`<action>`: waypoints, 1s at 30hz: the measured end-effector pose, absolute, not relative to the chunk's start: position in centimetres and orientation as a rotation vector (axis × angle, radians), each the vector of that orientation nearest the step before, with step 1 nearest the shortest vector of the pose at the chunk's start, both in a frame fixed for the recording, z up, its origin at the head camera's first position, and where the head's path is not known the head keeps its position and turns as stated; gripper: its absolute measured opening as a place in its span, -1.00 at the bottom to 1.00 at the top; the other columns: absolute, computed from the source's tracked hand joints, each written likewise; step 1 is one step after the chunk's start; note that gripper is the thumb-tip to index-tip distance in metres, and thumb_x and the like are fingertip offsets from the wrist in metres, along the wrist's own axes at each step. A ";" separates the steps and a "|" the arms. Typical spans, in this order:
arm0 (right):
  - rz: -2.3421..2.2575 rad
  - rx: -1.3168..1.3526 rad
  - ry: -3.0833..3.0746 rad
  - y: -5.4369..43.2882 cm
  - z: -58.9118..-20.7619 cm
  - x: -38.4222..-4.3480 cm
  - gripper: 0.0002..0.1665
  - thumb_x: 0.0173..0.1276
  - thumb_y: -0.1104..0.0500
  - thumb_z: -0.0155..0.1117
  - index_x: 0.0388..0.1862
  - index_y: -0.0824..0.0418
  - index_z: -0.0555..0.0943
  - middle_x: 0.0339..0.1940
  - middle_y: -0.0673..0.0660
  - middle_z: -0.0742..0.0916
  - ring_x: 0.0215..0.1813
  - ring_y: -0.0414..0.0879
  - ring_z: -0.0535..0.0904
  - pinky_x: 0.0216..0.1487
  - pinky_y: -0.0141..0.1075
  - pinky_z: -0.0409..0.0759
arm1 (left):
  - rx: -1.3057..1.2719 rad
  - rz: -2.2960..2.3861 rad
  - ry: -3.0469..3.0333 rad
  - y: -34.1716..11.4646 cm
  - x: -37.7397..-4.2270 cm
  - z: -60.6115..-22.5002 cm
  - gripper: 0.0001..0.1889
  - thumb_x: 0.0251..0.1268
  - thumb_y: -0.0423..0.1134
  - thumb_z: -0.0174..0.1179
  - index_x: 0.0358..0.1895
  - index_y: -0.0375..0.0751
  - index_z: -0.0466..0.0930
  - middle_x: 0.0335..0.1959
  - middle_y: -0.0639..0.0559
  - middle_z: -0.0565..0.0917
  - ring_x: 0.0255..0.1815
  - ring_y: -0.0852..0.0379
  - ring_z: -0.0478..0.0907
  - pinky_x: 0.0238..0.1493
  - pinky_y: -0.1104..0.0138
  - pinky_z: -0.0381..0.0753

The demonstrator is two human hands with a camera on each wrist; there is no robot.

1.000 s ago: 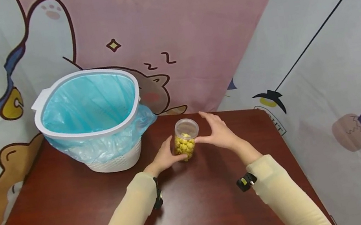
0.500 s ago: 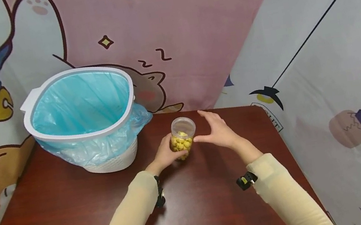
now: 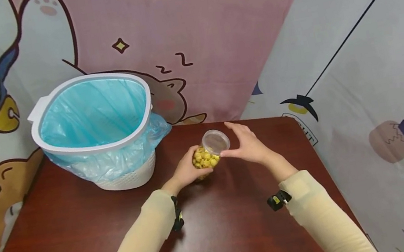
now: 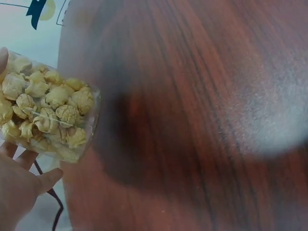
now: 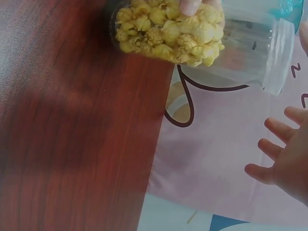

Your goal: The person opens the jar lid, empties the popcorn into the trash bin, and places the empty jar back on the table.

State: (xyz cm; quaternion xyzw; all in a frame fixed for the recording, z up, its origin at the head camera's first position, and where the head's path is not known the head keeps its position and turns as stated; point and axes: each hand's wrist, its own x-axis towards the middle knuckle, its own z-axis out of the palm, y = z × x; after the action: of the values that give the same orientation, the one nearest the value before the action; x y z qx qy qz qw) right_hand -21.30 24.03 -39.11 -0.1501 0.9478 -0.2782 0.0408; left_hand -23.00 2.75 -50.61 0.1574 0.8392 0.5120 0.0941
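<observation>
A clear plastic jar of yellow popcorn (image 3: 204, 157) is gripped around its body by my left hand (image 3: 186, 167) above the table. The jar leans to the right, its clear lid end (image 3: 216, 142) toward my right hand (image 3: 247, 145). That hand is spread, with the thumb tip right at the edge of the lid end. In the right wrist view the popcorn (image 5: 168, 33) fills the base part, and the ridged lid (image 5: 280, 57) closes the other end beside the spread fingers (image 5: 272, 149). The left wrist view shows the jar's base (image 4: 91, 122) over the tabletop.
A white bin (image 3: 131, 180) lined with a blue bag (image 3: 95, 112) stands on the left of the dark red wooden table (image 3: 221, 238). Its bag overhangs the rim toward the jar. A cartoon-printed cloth (image 3: 210, 31) hangs behind the table and along its sides.
My left hand has picked up the jar and tilted it from upright so its top moves right, toward the right hand. The right hand shifts slightly and stays spread.
</observation>
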 end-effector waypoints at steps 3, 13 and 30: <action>-0.872 -0.462 2.890 24.1 -39.0 -21.1 0.12 0.04 -0.12 0.44 0.46 0.20 0.09 0.43 0.23 0.29 0.44 0.17 0.10 0.37 0.22 0.01 | 0.503 1.480 2.497 2.6 -22.8 -49.9 -0.14 -0.16 -0.07 0.49 0.28 -0.10 0.24 0.16 -0.07 0.45 0.12 0.00 0.42 0.19 0.08 0.40; -0.970 -0.486 2.815 24.2 -38.8 -20.6 0.11 0.06 -0.06 0.44 0.47 0.19 0.06 0.41 0.26 0.30 0.44 0.18 0.11 0.36 0.21 0.10 | 0.540 1.405 2.524 1.7 -21.8 -47.8 -0.13 -0.19 -0.02 0.49 0.29 -0.03 0.25 0.15 -0.04 0.40 0.10 0.03 0.41 0.17 0.09 0.42; -1.324 -0.536 2.576 24.6 -38.8 -19.9 -0.19 0.18 0.20 0.35 0.38 0.22 0.23 0.23 0.30 0.47 0.17 0.20 0.42 0.06 0.02 0.50 | 0.582 1.296 2.558 0.0 -20.6 -45.5 -0.11 -0.19 0.09 0.46 0.32 0.06 0.25 0.11 -0.02 0.39 0.12 0.03 0.38 0.16 0.08 0.41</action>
State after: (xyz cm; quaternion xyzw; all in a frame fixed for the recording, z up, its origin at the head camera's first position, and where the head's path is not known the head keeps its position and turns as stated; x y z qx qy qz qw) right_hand -19.92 24.55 -38.85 -0.1810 0.8703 -0.4474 0.0980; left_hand -20.63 0.05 -45.46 0.1978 0.8692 0.4403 0.1074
